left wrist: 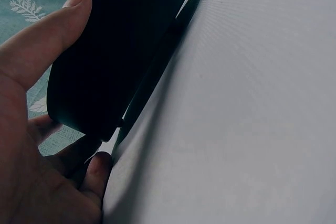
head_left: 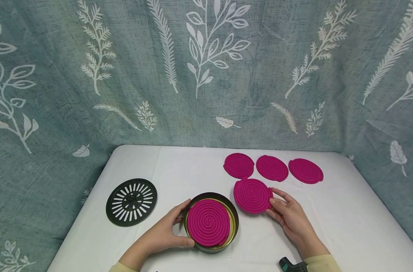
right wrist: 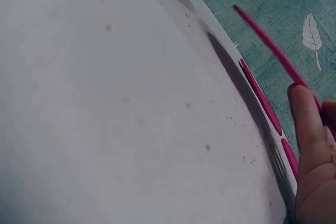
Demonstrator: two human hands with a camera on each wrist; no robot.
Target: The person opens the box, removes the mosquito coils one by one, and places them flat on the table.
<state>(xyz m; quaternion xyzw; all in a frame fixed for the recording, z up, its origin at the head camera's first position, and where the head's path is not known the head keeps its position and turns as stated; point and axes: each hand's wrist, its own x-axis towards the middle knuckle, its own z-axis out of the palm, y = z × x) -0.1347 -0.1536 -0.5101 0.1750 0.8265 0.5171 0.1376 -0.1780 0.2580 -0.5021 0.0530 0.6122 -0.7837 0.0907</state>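
Note:
In the head view my left hand (head_left: 165,232) grips the near left side of a round dark tin (head_left: 211,250), thumb and fingers spread around its wall. A magenta mosquito coil (head_left: 208,223) lies inside the tin, over its yellowish inner surface. The left wrist view shows the tin's dark outer wall (left wrist: 121,40) beside the thumb. To the right of the tin, my right hand (head_left: 289,217) pinches another magenta coil (head_left: 252,196) by its right edge. The right wrist view shows this held coil (right wrist: 273,45) edge-on, raised above the white table.
A black slotted lid (head_left: 115,196) lies at the left of the white table (head_left: 186,170). Three more magenta coils, the left one (head_left: 238,165), the middle one (head_left: 272,168) and the right one (head_left: 306,170), form a row at the back right. A patterned green curtain (head_left: 261,75) hangs behind.

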